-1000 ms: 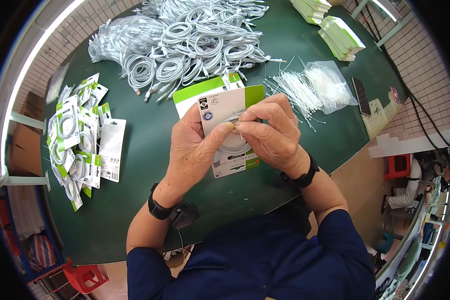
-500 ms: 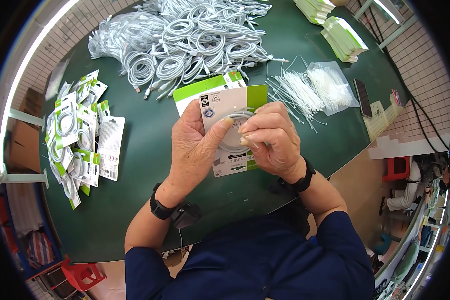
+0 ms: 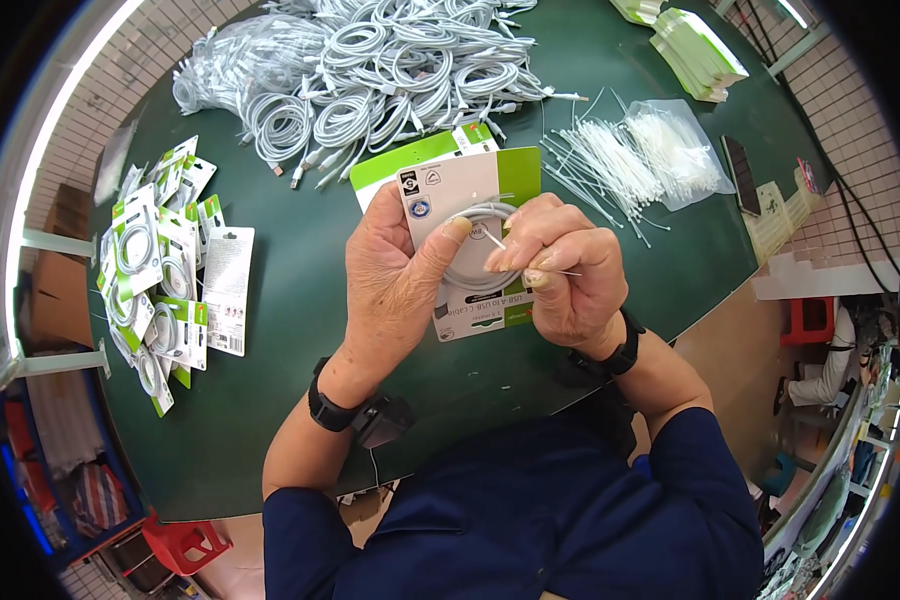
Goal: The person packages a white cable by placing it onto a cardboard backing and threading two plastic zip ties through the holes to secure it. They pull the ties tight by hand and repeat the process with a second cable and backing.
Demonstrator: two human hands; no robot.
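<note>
My left hand point(image 3: 390, 265) is closed on the edge of a white and green packaging card point(image 3: 470, 176), its thumb pressing a coiled white cable point(image 3: 464, 272) against the card. From the card's middle, inside the coil, sticks out a thin white cable tie point(image 3: 494, 240). The fingertips of my right hand point(image 3: 578, 275) pinch that tie, and a thin end shows past the thumb. Part of the tie's path is hidden by the fingers and the card. Another green and white card point(image 3: 375, 172) lies on the table just beyond the held one.
A big heap of coiled white cables point(image 3: 370, 90) covers the far side. Carded cables point(image 3: 160, 270) are piled at left. To the right lie loose cable ties point(image 3: 610, 165), a plastic bag of ties point(image 3: 675, 155), a phone point(image 3: 740, 175) and stacked cards point(image 3: 695, 55).
My right hand has drawn away from the coil toward the right, exposing a straight length of the tie. The left hand still holds the card and coil, and the whole view has shifted slightly.
</note>
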